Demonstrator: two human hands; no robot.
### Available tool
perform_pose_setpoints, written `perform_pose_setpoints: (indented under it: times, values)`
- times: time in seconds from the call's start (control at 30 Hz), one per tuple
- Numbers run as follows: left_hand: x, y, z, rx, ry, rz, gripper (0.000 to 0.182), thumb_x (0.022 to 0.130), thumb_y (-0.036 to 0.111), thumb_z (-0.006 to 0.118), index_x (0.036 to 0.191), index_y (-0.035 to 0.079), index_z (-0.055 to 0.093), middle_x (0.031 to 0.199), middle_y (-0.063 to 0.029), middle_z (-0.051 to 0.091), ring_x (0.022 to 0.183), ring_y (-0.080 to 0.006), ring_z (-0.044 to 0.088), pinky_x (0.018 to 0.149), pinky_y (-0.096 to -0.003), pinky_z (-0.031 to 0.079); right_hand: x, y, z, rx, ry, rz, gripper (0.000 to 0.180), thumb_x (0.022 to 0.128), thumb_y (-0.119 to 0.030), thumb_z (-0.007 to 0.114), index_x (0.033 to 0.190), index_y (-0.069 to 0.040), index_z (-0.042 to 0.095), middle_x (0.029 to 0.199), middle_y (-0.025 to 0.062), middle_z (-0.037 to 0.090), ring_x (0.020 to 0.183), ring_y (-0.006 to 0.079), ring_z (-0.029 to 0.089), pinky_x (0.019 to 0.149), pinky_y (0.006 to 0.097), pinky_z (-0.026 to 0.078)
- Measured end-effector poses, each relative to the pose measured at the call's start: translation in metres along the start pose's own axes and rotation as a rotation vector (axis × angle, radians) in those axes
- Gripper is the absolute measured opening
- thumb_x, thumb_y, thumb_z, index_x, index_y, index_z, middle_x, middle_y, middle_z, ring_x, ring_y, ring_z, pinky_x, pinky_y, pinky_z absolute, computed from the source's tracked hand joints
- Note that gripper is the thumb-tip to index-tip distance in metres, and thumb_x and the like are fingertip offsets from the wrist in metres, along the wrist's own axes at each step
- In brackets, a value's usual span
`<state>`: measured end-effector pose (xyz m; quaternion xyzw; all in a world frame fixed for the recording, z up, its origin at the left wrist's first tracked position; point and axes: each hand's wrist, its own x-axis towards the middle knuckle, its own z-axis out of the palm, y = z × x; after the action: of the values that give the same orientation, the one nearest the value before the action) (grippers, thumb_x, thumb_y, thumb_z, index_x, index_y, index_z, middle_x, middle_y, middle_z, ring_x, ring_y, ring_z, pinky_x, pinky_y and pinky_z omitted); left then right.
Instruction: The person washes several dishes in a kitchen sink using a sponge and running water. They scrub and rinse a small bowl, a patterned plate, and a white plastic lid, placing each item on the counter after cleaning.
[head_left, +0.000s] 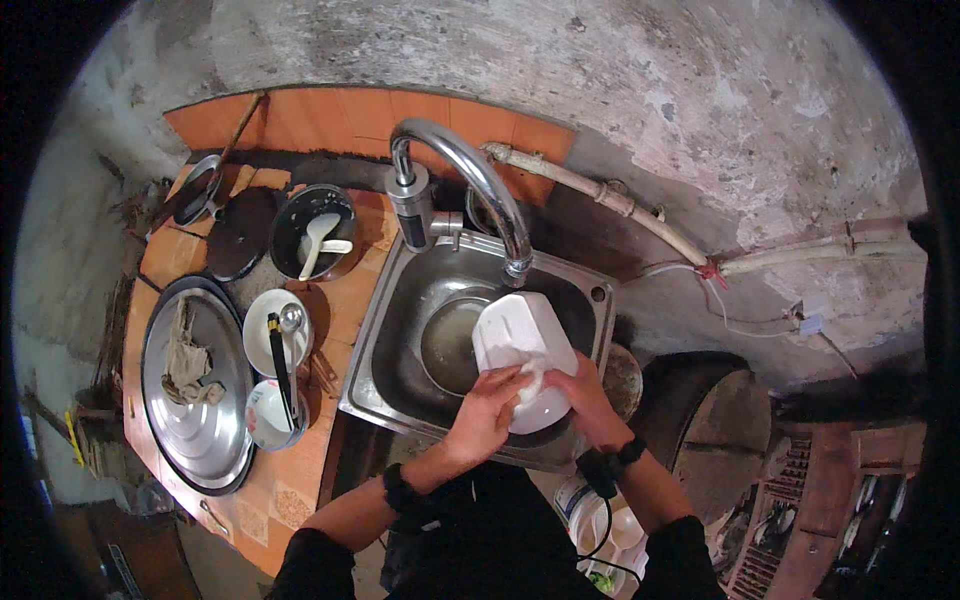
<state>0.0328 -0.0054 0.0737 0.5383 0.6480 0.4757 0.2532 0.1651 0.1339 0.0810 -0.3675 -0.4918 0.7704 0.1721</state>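
Over a stainless steel sink (386, 352), both hands are on a white dish (523, 319) with chamfered corners, tilted with what looks like its underside facing up. My left hand (489, 409) presses a wad of whitish cloth (531, 373) onto the dish. At the dish's right edge, my right hand (586, 394) grips it, with fingers touching the cloth too. Below, a round metal basin (433, 345) with cloudy water sits in the sink, partly covered by the dish. A chrome gooseneck faucet (480, 161) arches above; no stream shows from its spout.
Left on the orange tiled counter (277, 480) are a large metal lid (199, 442) with a rag (187, 364), a pot (337, 262) holding a rice paddle (322, 225), and bowls (259, 319) with a ladle (291, 316). A pipe (600, 193) runs along the wall. Buckets (574, 499) stand below right.
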Motion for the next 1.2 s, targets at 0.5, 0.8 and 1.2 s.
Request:
perform_pose_setpoints:
  times: [0.5, 0.8, 1.2]
  values:
    - [0.011, -0.007, 0.017, -0.003, 0.046, 0.047, 0.042, 0.081, -0.004, 0.047, 0.123, 0.002, 0.052, 0.128, -0.0248, 0.048, 0.119, -0.0399, 0.046, 0.101, -0.0409, 0.037, -0.007, -0.005, 0.005, -0.19, -0.053, -0.04, 0.044, 0.073, -0.012, 0.067, 0.113, 0.001, 0.055, 0.098, 0.0053, 0.063, 0.086, 0.0128, 0.058, 0.077, 0.0269, 0.047]
    - [0.064, -0.096, 0.02, 0.317, 0.029, -0.338, 0.033, 0.089, 0.015, 0.046, 0.118, 0.0, 0.052, 0.11, -0.0276, 0.056, 0.102, -0.042, 0.055, 0.09, -0.047, 0.044, -0.035, -0.019, -0.011, -0.266, -0.144, -0.013, 0.048, 0.07, -0.01, 0.071, 0.114, 0.001, 0.054, 0.101, 0.0043, 0.062, 0.089, 0.0134, 0.058, 0.079, 0.0275, 0.047]
    - [0.022, -0.228, 0.053, 0.768, -0.413, -0.339, 0.027, 0.078, 0.019, 0.064, 0.103, 0.008, 0.063, 0.108, -0.0161, 0.06, 0.108, -0.0326, 0.053, 0.079, -0.0462, 0.049, -0.054, -0.032, -0.038, -0.641, 0.024, -0.103, 0.057, 0.063, -0.014, 0.076, 0.113, 0.002, 0.053, 0.097, 0.0132, 0.065, 0.087, 0.0196, 0.062, 0.079, 0.0344, 0.05]
